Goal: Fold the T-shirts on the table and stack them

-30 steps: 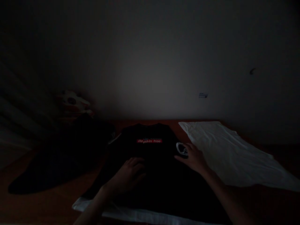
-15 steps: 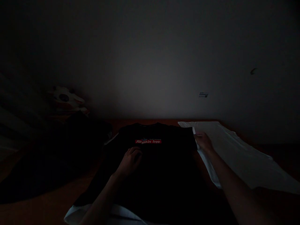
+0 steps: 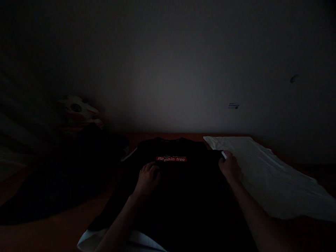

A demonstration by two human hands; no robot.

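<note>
In the head view a black T-shirt [image 3: 181, 196] lies spread out, neckline away from me. Its chest bears a red strip reading "Remain free" [image 3: 171, 159]. My left hand [image 3: 148, 177] rests on the shirt just below that strip, fingers bent and a little apart, gripping nothing visible. At the shirt's right sleeve, my right hand [image 3: 230, 166] is closed on the white-edged cuff [image 3: 224, 154], thumb on the near side. White fabric [image 3: 90, 239] shows along the lower left hem. The room is very dark, so the shirt's folds are hard to see.
A white garment [image 3: 265, 175] lies flat to the right, partly behind my right hand. Dark cloth [image 3: 60, 185] is heaped on the left. Beyond it sits a black-and-white stuffed toy [image 3: 80, 106]. The orange-brown surface [image 3: 52, 236] ends at a pale wall [image 3: 168, 77] bearing a small label [image 3: 233, 105].
My right hand has drawn the sleeve inward and slightly down, and the sleeve now looks narrower. My left hand stays near the same spot on the shirt. The view has shifted slightly.
</note>
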